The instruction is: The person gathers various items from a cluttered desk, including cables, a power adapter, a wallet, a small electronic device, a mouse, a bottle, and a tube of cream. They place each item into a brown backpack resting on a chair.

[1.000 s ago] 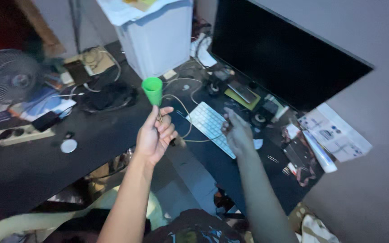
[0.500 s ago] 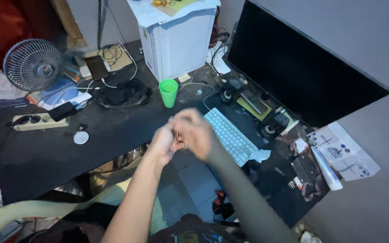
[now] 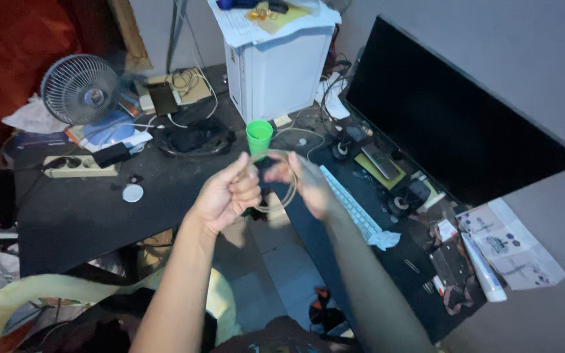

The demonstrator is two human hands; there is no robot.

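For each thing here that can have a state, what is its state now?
Cable: looped, held between both hands.
Left hand: closed on the cable.
Right hand: blurred, gripping the loop.
Monitor: screen dark.
Green cup: upright on the desk.
Fan: upright; running or not, cannot tell.

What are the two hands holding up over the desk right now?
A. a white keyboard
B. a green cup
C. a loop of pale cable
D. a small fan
C: the left hand and right hand hold a loop of pale cable between them, while the green cup stands on the desk behind it.
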